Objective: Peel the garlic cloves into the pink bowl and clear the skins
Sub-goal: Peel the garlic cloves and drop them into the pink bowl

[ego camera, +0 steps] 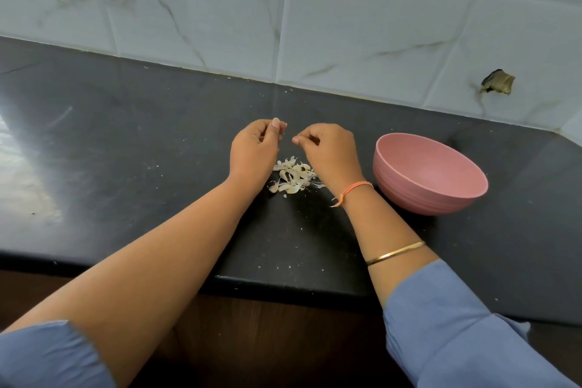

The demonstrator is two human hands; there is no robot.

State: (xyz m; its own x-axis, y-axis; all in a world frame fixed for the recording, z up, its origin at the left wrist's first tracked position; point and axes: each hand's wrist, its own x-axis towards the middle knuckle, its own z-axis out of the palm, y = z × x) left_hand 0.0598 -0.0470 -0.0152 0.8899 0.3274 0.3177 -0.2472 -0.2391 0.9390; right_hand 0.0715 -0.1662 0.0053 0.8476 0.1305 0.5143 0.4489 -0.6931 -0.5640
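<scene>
My left hand (253,149) hovers over the black counter with its fingers curled, pinching a small pale garlic clove (281,128) at the fingertips; the clove is mostly hidden. A short gap to the right, my right hand (329,149) also has curled fingers, its thumb and forefinger pinched on what looks like a thin bit of skin. Below and between both hands lies a loose heap of garlic skins (293,178) on the counter. The pink bowl (441,195) stands to the right of my right wrist; its visible inside shows no cloves.
The counter (141,151) meets a tiled wall at the back, with a hole in a tile (497,81) at the right. Small skin flecks are scattered toward the counter's front edge (283,285). A bright glare patch lies at the far left.
</scene>
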